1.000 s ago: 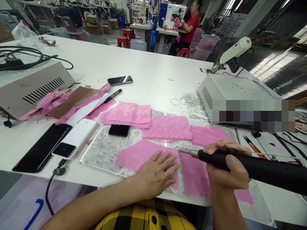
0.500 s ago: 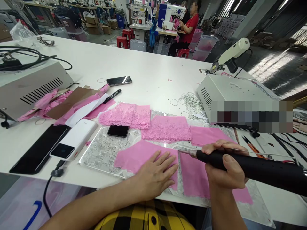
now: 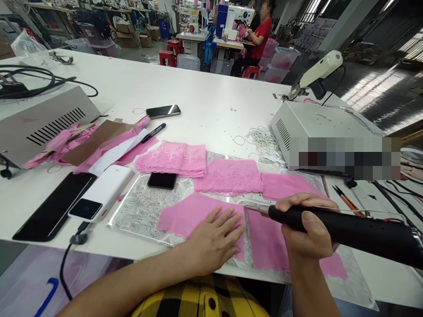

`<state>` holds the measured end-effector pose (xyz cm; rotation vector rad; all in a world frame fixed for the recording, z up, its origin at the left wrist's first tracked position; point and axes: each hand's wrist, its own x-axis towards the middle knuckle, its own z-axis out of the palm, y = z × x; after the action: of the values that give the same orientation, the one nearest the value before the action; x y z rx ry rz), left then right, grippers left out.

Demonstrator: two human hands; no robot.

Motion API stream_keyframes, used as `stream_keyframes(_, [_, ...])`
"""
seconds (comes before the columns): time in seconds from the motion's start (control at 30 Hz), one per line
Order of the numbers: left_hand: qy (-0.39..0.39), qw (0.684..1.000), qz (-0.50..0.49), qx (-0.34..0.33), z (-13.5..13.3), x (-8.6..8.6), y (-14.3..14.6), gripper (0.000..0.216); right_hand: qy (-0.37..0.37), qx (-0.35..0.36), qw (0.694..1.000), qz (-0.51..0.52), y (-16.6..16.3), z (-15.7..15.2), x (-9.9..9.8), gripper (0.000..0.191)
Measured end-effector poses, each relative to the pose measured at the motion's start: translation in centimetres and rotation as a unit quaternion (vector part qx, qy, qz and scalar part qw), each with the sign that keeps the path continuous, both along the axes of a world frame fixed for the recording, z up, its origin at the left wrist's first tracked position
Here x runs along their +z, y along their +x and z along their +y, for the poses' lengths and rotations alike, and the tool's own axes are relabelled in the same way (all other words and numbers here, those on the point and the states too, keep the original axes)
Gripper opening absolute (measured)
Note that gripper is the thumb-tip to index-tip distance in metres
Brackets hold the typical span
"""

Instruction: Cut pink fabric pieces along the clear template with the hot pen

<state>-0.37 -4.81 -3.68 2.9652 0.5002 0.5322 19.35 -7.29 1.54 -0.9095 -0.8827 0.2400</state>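
Note:
My left hand [image 3: 216,240] lies flat, fingers spread, on a piece of pink fabric [image 3: 185,214]. My right hand [image 3: 309,229] is wrapped round a thick black handheld tool [image 3: 357,233] with a tapered metal tip, like an ultrasonic spot welder. Its tip [image 3: 253,208] rests at the upper right corner of that fabric, just beyond my left fingertips. A second pink piece [image 3: 267,242] lies to the right, partly hidden by my right hand and the tool. Beneath them is a grey marbled board [image 3: 142,215]. Pink lace pieces [image 3: 228,176] lie along its far side.
A grey vented box [image 3: 330,119] stands at right beside tangled white elastic [image 3: 264,143]. At left are a white power bank [image 3: 102,193], a black tablet-like slab [image 3: 49,211], a marker [image 3: 153,133] and another vented box [image 3: 49,119]. Phones [image 3: 163,111] lie farther off. A co-worker [image 3: 261,37] sits beyond.
The tool in my right hand has shifted very slightly left, though the whole view has shifted a little too. My left hand stays on the fabric.

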Motion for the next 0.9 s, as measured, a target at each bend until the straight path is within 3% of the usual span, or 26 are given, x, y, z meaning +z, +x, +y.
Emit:
stream_keyframes(0.27, [0.007,0.999,-0.035,-0.018,0.0,0.6,-0.3,0.041,-0.005,-0.005,1.0,0.03,-0.1,-0.3,0.4,0.016])
stream_keyframes(0.53, [-0.013,0.992,-0.103,-0.066,-0.8,1.3,-1.8,0.026,-0.026,0.059,0.997,0.053,0.1,-3.0,0.6,0.019])
stream_keyframes(0.9, [-0.011,0.992,-0.084,-0.098,-0.7,0.9,-2.0,0.035,-0.029,0.081,0.996,0.037,-0.5,-3.1,0.3,0.019])
